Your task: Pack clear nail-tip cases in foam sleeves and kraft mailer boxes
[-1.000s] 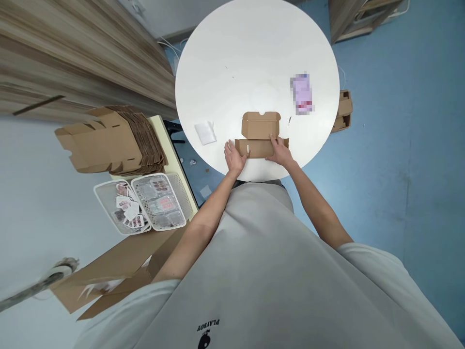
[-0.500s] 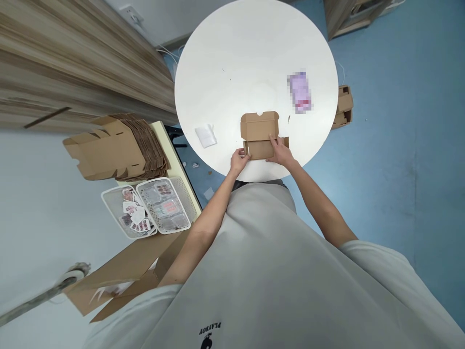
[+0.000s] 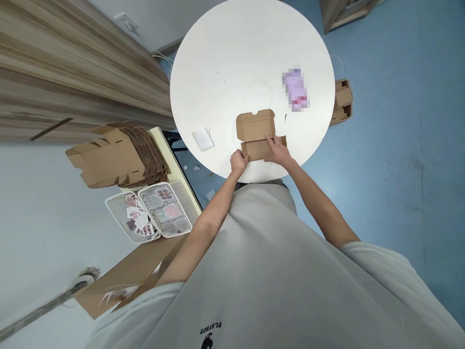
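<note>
Cardboard, brown and corrugated, makes up the part-folded cardboard box (image 3: 255, 127) at the 6 o'clock edge of the round white tabletop (image 3: 247, 53), directly in front of the person. Its lid panel lies open toward 12 o'clock. The near wall is folded along the 6 o'clock side.

Left hand (image 3: 239, 162): at the 9 o'clock end of the box, fingers curled tight together and pinching that end inward.
Right hand (image 3: 279, 152): at the 3 o'clock end, fingers side by side and laid flat on the near wall, the index reaching the fold line. They are not closed round anything. A short flap projects past this hand at 3 o'clock, not yet turned in.

Recommended practice for the fold in hand, given as a judgement:
1. Keep the base flat on the tabletop, with the right hand acting as the clamp.
2. Turn the end flap along its scored crease only, square to the near wall.
3. Hold the near wall in place until the flap seats, otherwise it is likely to spring back.
4. Treat both ends alike so the box does not skew.

Surroundings: a white packet (image 3: 203, 138) lies at 9 o'clock of the box, apart from it. A blurred purple item (image 3: 295, 89) lies at 1 o'clock. A stack of flat blanks (image 3: 116, 152) and plastic trays (image 3: 150, 213) sit beyond the tabletop at 8 o'clock. Small boxes (image 3: 342, 99) lie on the floor at 3 o'clock.
</note>
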### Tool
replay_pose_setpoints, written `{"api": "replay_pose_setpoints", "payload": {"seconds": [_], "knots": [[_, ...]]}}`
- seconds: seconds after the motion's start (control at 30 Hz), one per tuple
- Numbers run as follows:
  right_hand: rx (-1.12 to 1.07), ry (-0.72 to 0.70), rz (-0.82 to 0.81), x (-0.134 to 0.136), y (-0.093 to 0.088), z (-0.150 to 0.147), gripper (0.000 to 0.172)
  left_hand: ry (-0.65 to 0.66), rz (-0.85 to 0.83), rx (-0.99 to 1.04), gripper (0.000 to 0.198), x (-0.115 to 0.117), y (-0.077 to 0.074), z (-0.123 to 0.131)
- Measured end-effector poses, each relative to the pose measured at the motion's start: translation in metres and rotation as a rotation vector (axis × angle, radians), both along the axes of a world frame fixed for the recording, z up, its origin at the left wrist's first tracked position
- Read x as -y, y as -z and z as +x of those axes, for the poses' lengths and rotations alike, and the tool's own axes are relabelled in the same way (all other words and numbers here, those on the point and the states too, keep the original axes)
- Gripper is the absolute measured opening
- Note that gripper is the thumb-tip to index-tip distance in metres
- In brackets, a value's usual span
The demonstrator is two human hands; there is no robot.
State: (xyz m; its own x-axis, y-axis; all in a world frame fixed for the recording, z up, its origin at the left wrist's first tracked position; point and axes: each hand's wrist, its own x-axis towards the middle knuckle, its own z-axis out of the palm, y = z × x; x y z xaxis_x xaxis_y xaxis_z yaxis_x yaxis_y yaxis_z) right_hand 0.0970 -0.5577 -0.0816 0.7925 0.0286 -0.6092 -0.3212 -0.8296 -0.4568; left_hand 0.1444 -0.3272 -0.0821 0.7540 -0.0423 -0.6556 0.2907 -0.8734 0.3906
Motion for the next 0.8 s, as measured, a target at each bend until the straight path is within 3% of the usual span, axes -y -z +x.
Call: {"api": "replay_pose_setpoints", "payload": {"seconds": [0.17, 0.37, 0.57, 0.7, 0.8], "knots": [[-0.003, 0.037, 0.015, -0.003, -0.006, -0.003, 0.140, 0.101, 0.047, 0.061, 0.015, 0.008, -0.007, -0.002], [0.025, 0.067, 0.046, -0.004, -0.007, -0.004, 0.132, 0.045, -0.030, 0.084, 0.021, 0.009, -0.011, -0.008], [0.107, 0.199, 0.106, 0.019, -0.011, -0.010, 0.096, 0.041, -0.070, 0.064, 0.021, 0.005, -0.008, -0.008], [0.080, 0.277, 0.164, 0.032, -0.015, -0.021, 0.085, 0.047, -0.074, 0.079, 0.017, 0.005, -0.005, -0.008], [0.148, 0.414, 0.029, 0.036, -0.017, -0.032, 0.073, 0.040, -0.074, 0.077, 0.017, 0.006, -0.004, -0.007]]}}
